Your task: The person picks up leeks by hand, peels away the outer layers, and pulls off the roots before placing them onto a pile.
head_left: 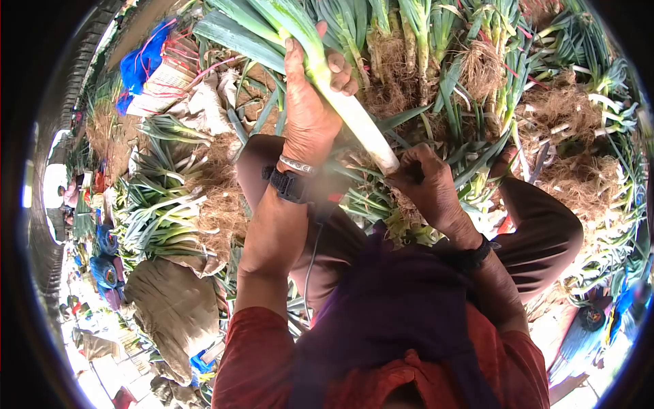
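Note:
My left hand (312, 102) is wrapped around a large leek (357, 126), where the white shaft turns green. The leek slants down to the right, its wide green leaves (238, 37) reaching past the top edge of the view. At its white root end is my right hand (428, 187), with thumb and fingers pinched together close against the tip. What lies between those fingers is hidden. Below the two hands, loose green leaves (371, 198) and trimmings lie between my bent legs.
Upright leeks with brown roots (392, 68) stand ahead. More leeks with matted roots lie in piles at left (163, 211) and right (569, 129). A brown sack (174, 310) is at lower left, and a wicker basket (163, 82) with blue plastic (144, 61) at upper left.

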`<action>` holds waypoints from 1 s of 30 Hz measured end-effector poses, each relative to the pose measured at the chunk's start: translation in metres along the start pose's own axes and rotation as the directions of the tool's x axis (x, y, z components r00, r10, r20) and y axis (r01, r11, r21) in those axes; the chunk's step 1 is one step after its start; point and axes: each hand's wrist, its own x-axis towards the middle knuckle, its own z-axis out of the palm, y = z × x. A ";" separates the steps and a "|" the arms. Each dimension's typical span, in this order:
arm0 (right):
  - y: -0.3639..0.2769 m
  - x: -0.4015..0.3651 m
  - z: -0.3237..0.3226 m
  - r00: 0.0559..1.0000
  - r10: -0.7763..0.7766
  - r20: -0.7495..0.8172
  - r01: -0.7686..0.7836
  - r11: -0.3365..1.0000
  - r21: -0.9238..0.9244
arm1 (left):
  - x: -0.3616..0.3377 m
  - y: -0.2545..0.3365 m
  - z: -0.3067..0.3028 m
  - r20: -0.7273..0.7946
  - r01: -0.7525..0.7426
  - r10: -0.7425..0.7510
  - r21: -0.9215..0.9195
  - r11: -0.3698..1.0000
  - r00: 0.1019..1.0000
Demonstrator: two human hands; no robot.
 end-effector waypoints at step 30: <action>-0.003 0.037 -0.016 0.916 0.343 -0.209 -0.002 0.523 0.852 | 0.024 -0.060 0.003 -0.299 -0.015 0.076 0.201 0.980 0.951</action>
